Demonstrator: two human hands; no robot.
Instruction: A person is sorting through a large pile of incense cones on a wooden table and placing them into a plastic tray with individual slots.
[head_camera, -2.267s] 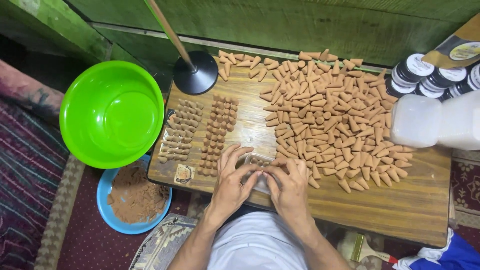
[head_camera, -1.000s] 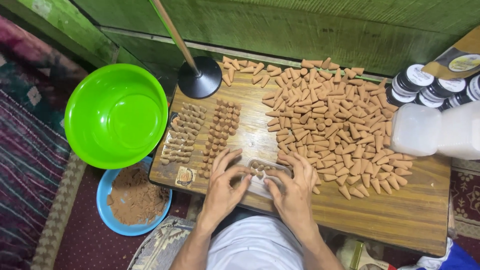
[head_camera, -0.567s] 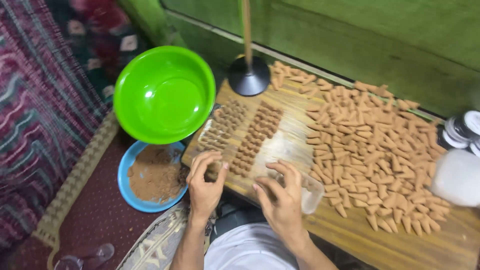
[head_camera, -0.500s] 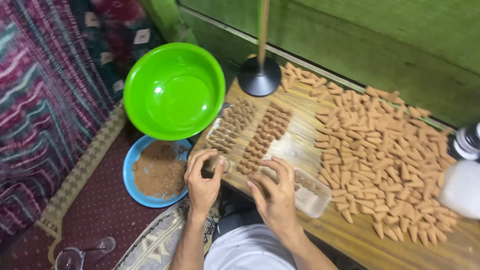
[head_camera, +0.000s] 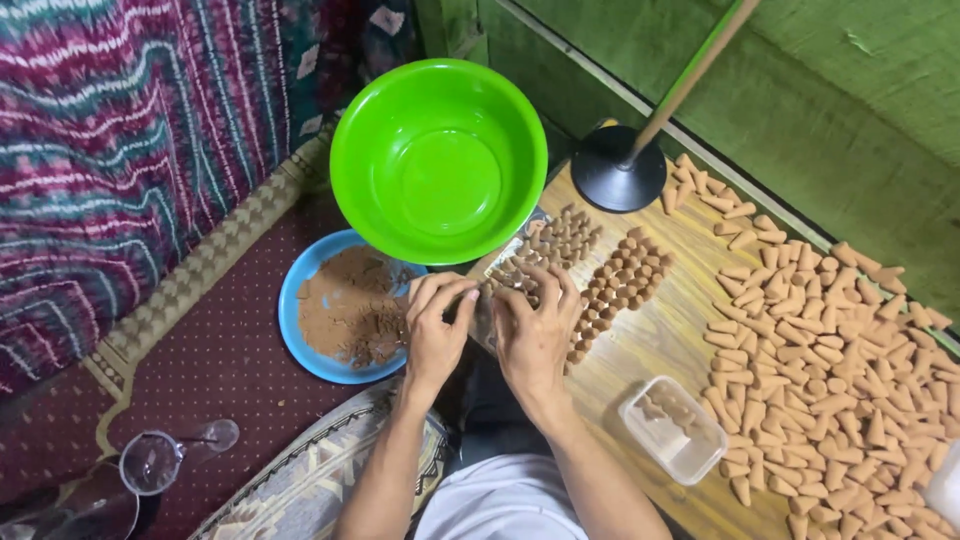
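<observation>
Currently my left hand (head_camera: 435, 325) sits at the near left corner of the wooden table (head_camera: 650, 340), fingers curled narrow with the tips bent toward the rows of small brown cones (head_camera: 555, 245). My right hand (head_camera: 535, 325) lies just beside it, fingers spread a little and bent, tips resting on the near end of the same rows. Whether either hand pinches a cone I cannot tell; the fingers cover that spot.

Compared with half a second ago, both hands have moved left and come close together at the corner. My right hand has let go of the clear plastic box (head_camera: 672, 428), which now stands alone near the table's front edge with a few cones inside, well apart from both hands. The view has also swung left, so more of the striped cloth (head_camera: 130, 140) shows.

The rows of small brown cones stand upright in two tidy blocks near the left edge, darker than the loose orange cones (head_camera: 830, 350) heaped on the right part of the table. A green bowl (head_camera: 438, 160) overlaps the table's left corner, above a blue plate of brown powder (head_camera: 345, 310). A black round base with a rod (head_camera: 620, 168) stands behind the rows.
</observation>
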